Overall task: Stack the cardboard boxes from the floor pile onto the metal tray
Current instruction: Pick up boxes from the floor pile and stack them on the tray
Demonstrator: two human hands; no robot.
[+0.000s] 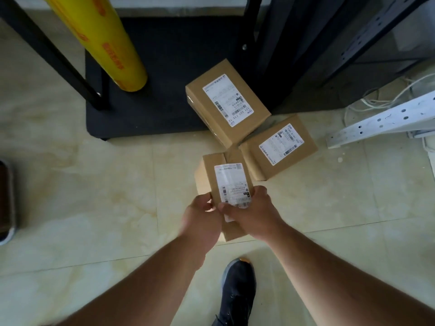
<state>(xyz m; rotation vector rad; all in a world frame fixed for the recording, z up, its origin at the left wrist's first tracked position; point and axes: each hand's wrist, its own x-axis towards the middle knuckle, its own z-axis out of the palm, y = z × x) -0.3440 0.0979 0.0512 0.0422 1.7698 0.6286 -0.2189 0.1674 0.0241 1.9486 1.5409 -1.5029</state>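
Three brown cardboard boxes with white shipping labels are in view on the pale tiled floor. I hold the nearest box point(213, 170) with both hands: my left hand point(201, 220) grips its near left side, and my right hand point(253, 211) grips its near right edge with the thumb over the label. A second box point(226, 102) lies tilted behind it, partly on a dark platform point(150, 109). A third box point(277, 147) lies to the right on the floor. At the far left edge sits a dark tray with a metal rim point(8, 201).
A yellow roll of film point(98, 41) leans over the dark platform beside black frame legs point(54, 57). A white perforated metal rail point(381, 121) and loose cables point(376, 100) lie at the right. My dark shoe point(237, 285) stands on the floor below my hands.
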